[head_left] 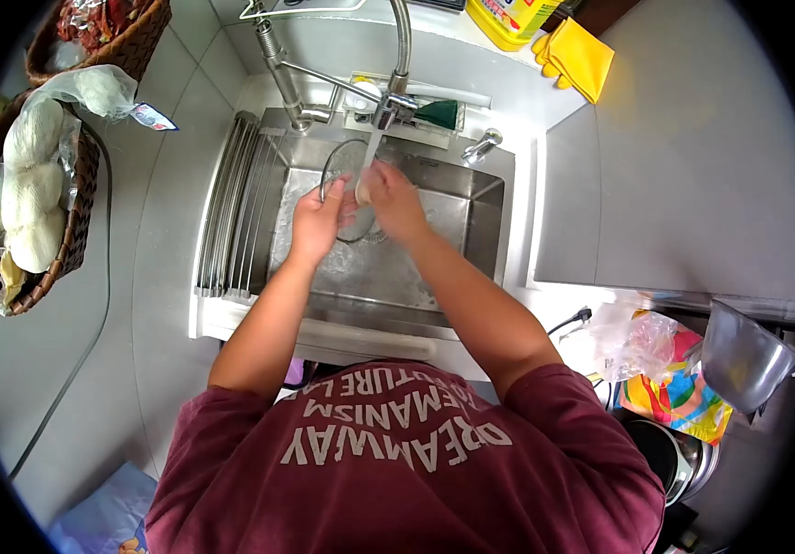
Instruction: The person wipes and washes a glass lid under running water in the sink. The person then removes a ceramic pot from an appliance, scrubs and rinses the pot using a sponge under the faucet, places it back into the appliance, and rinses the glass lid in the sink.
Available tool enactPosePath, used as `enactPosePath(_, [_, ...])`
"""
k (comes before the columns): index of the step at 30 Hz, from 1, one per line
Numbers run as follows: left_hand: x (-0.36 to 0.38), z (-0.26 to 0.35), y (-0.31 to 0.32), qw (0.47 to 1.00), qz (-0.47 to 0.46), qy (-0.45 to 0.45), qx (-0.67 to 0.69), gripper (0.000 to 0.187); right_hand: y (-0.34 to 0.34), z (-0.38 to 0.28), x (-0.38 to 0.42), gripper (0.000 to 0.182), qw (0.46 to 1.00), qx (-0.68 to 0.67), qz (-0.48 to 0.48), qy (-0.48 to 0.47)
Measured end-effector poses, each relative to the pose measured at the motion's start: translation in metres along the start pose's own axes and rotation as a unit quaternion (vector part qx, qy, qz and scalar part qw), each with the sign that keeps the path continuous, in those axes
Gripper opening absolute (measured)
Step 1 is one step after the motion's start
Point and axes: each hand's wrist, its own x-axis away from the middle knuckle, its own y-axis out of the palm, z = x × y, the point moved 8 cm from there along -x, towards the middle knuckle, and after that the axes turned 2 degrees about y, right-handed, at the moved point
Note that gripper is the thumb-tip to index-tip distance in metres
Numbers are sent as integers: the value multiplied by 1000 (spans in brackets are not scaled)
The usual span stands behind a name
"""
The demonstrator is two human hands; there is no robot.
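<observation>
A round clear glass lid with a dark rim is tilted on edge over the sink, under the faucet head. A stream of water runs down beside it. My left hand grips the lid at its left edge, thumb up along the rim. On the other side, my right hand is curled against the lid's face, slightly blurred. Whatever lies within its fingers is hidden from me. Water splashes on the steel basin floor below.
A roll-up drying rack covers the sink's left edge. Behind the faucet is a caddy with a green scrubber. Yellow gloves and a yellow bottle sit at the back right. Woven baskets stand left; a metal bowl is at right.
</observation>
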Motion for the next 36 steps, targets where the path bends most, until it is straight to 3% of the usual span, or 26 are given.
enactPosePath(1, [2,3,-2,999,9,18,-32,38,6,-10,3,49,998,30,-50,11])
enactPosePath(2, [5,12,-2,988,22,73,-137,36,11,-2,3,46,994,-9,-80,79])
enactPosePath(4, [17,28,3,922,49,178,-340,33,25,14,6,42,963,-88,-137,215])
enactPosePath(7, [41,37,19,884,37,292,-362,38,47,17,0,30,907,-300,-148,254])
enactPosePath(8, [44,37,24,877,16,319,-359,43,41,14,-3,28,898,-339,-103,262])
enactPosePath(10, [43,31,26,861,-26,324,-392,43,28,8,-6,23,868,-414,-14,275])
enactPosePath(12, [36,20,20,821,-73,315,-471,46,24,18,-21,21,906,-376,-38,192])
enactPosePath(16, [-22,17,-24,738,-51,247,-626,46,14,26,-30,21,956,-260,-107,82])
enactPosePath(19, [-70,52,-17,677,-29,273,-683,46,6,25,-13,23,931,-297,-154,145])
enactPosePath(22, [-116,53,0,580,-74,292,-756,47,0,47,-1,23,914,-337,-136,180])
enactPosePath(25, [-153,38,5,430,-145,239,-858,54,-19,65,10,22,930,-268,-106,228])
enactPosePath(29, [-167,44,-1,399,-84,245,-879,54,-42,73,16,23,957,-183,-92,204])
enactPosePath(30, [-170,38,-1,400,-64,256,-878,51,-44,74,17,23,959,-178,-94,198])
enactPosePath(33, [-144,32,16,514,-20,240,-823,52,-53,59,20,24,979,-119,-84,146])
enactPosePath(34, [-131,18,13,729,-66,167,-660,50,-59,43,21,24,988,-70,-78,110])
enactPosePath(35, [-114,-3,13,885,-106,81,-446,50,-65,26,21,24,995,-21,-70,72])
enactPosePath(36, [-92,-22,19,970,-140,-14,-197,51,-69,8,22,25,996,50,-68,17])
